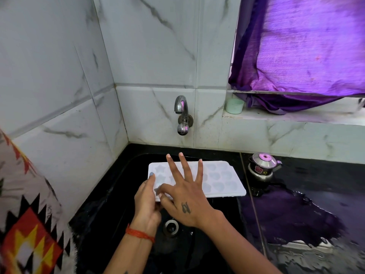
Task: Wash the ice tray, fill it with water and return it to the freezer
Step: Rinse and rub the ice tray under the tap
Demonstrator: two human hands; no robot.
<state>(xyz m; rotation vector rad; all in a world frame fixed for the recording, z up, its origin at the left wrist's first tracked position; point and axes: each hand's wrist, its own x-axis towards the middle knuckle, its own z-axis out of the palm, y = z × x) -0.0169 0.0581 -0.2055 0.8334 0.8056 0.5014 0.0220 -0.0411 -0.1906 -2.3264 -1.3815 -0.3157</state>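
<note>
A white ice tray (pixel 221 177) with star and heart shaped cells lies level over the black sink (pixel 110 196), below the wall tap (pixel 182 115). My left hand (pixel 146 200) grips the tray's near left corner, thumb on top. My right hand (pixel 183 190) lies over the tray's left half with fingers spread flat, thumb pressing near the front edge. No water runs from the tap. The sink drain (pixel 171 227) shows under my wrists.
A small steel kettle (pixel 263 165) stands on the wet black counter (pixel 296 214) right of the sink. A pale green cup (pixel 234 106) sits on the window ledge under a purple curtain (pixel 308 46). A patterned cloth (pixel 29 224) hangs at the left.
</note>
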